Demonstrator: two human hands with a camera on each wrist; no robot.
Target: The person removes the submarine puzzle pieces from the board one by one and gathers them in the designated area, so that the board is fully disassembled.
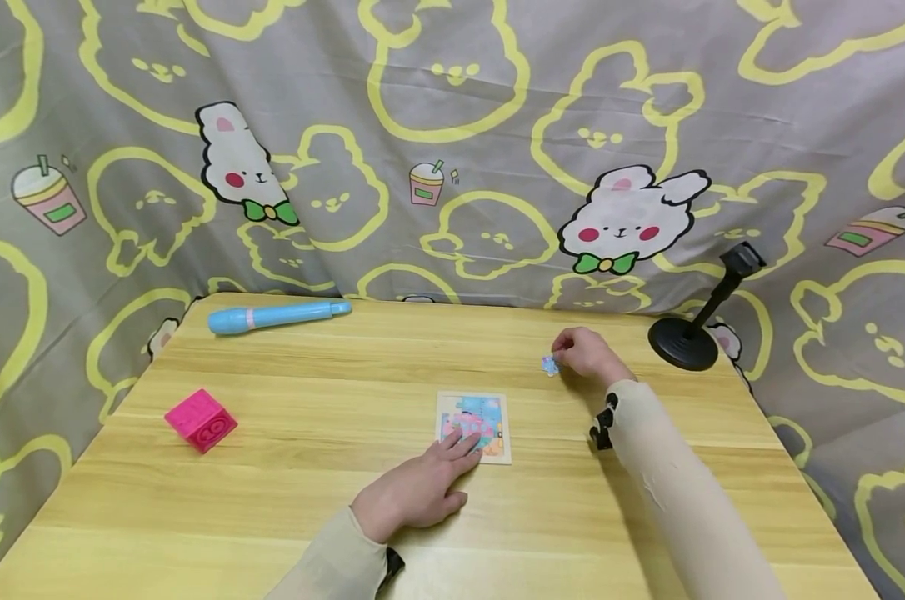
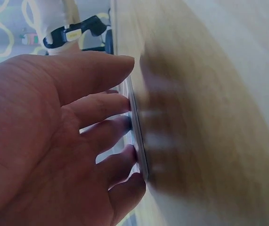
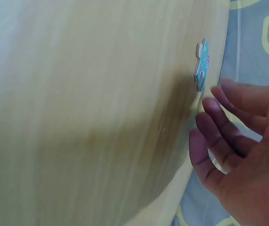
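Observation:
A small square jigsaw puzzle board (image 1: 507, 443) with a pale frame and pink, blue and orange pieces lies at the middle of the table. My left hand (image 1: 421, 487) rests its spread fingertips on the front of it. Seen edge-on in the left wrist view, the board (image 2: 140, 136) lies under the fingertips of the left hand (image 2: 54, 122). Farther back to the right is a loose blue puzzle piece (image 1: 549, 365) with knobbed edges. My right hand (image 1: 589, 352) is right beside it. In the right wrist view, the loosely bent fingers of that hand (image 3: 247, 136) stand just short of the piece (image 3: 202, 65).
A pink block (image 1: 201, 421) with a round raised mark sits on the left of the wooden table (image 1: 310, 500). Behind it, a blue stick-like object (image 1: 280, 317) lies along the back edge. A black stand (image 1: 685, 343) on a round base occupies the back right corner, before a patterned curtain (image 1: 482, 167).

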